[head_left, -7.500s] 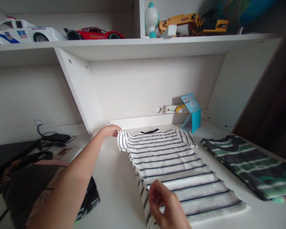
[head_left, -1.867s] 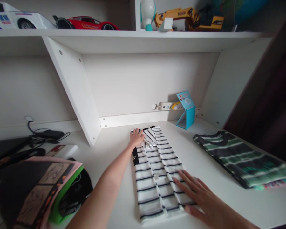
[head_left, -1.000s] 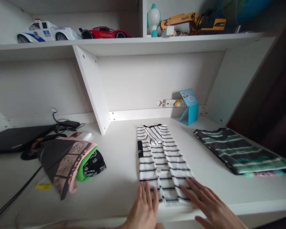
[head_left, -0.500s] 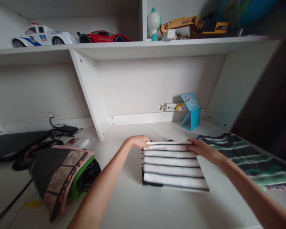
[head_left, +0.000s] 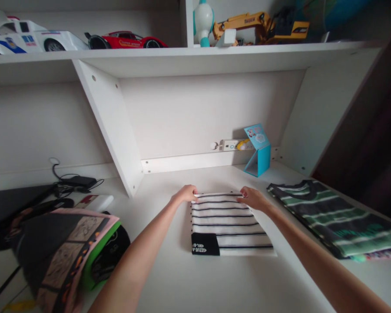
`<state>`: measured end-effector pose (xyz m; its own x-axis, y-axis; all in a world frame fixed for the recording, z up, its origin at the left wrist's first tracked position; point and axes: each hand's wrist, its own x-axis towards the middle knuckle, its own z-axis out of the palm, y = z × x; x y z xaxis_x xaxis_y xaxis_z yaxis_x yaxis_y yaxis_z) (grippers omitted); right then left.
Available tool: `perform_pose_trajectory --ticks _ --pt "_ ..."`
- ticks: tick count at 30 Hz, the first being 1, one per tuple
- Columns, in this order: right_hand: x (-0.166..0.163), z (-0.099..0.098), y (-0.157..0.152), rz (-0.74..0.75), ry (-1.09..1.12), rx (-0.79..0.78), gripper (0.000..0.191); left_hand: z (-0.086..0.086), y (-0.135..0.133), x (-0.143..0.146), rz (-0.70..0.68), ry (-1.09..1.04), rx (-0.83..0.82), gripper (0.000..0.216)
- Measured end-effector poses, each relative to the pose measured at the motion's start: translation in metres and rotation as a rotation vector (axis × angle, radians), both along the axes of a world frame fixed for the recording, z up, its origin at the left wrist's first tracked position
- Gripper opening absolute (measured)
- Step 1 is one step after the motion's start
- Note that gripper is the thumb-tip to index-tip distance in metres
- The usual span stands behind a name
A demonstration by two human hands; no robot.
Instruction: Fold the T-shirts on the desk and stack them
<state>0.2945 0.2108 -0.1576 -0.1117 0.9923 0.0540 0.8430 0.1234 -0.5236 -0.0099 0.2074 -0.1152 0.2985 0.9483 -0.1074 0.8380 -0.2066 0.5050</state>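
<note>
Left hand: the left hand [head_left: 187, 194] rests on the far left corner of the shirt [head_left: 230, 224], fingers curled and pinching its far edge.
Right hand: the right hand [head_left: 252, 198] grips the far right corner the same way, fingers bent over the folded edge.
Shirt: white with thin dark stripes, folded into a compact rectangle, lying flat on the desk [head_left: 182, 278] in front of the person; a black patch [head_left: 204, 244] with white lettering shows at its near left corner.
Change: half a second ago the fold was raised off the desk between both hands; now it lies flat and the patch faces up. One second ago it was a long strip.
Right of it: a green shirt [head_left: 337, 221], folded, lying apart.
Left of it: a clothes pile [head_left: 63, 252], well apart.
Behind: a blue stand [head_left: 259, 152] at the back wall.
Above: a shelf [head_left: 182, 54] with toy cars [head_left: 124, 40].
</note>
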Motion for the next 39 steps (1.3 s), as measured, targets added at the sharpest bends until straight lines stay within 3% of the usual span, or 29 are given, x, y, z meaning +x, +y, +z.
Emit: perform_pose_trajectory --ticks 5,9,12,15,18,19,21,23,25,27,29,33,36,39 --pt "-0.006 -0.004 -0.004 -0.021 -0.081 -0.030 0.024 -0.010 0.000 0.005 -0.044 0.069 0.005 0.024" --pt "-0.002 0.028 -0.010 0.004 -0.019 0.057 0.017 0.008 0.001 0.005 -0.099 0.072 -0.005 0.023" --pt "0.006 0.073 -0.029 -0.028 0.066 0.248 0.023 0.039 -0.002 0.007 -0.152 -0.104 0.162 0.025" --pt "0.007 0.116 -0.076 -0.058 0.173 0.521 0.032 0.074 -0.013 0.011 -0.172 -0.384 0.432 0.028" --pt "-0.010 0.133 -0.141 -0.062 0.178 0.892 0.034 0.092 -0.025 0.011 -0.196 -0.473 0.538 0.024" --pt "-0.018 0.132 -0.161 0.013 0.133 0.950 0.031 0.092 -0.027 0.010 -0.213 -0.461 0.545 0.020" --pt "-0.034 0.123 -0.195 0.282 0.043 0.857 0.028 0.081 -0.028 0.006 -0.267 -0.388 0.521 0.015" --pt "-0.045 0.112 -0.212 0.566 -0.005 0.578 0.027 0.063 -0.027 0.000 -0.291 -0.219 0.430 0.020" --pt "-0.044 0.099 -0.209 0.682 -0.028 0.288 0.027 0.045 -0.028 -0.005 -0.242 0.018 0.290 0.028" --pt "-0.034 0.085 -0.189 0.620 -0.041 0.158 0.029 0.035 -0.035 -0.004 -0.177 0.207 0.184 0.035" --pt "-0.018 0.066 -0.162 0.504 -0.098 0.143 0.033 0.036 -0.047 0.002 -0.168 0.279 0.153 0.033" --pt "0.001 0.027 -0.129 0.427 -0.212 0.145 0.040 0.047 -0.080 0.024 -0.292 0.272 0.130 0.034" --pt "-0.010 0.009 -0.141 0.350 -0.240 0.173 0.042 0.042 -0.094 0.036 -0.325 0.371 0.022 0.034" --pt "-0.034 0.007 -0.171 0.218 -0.345 0.265 0.037 0.025 -0.094 0.039 -0.217 0.447 0.034 0.038"
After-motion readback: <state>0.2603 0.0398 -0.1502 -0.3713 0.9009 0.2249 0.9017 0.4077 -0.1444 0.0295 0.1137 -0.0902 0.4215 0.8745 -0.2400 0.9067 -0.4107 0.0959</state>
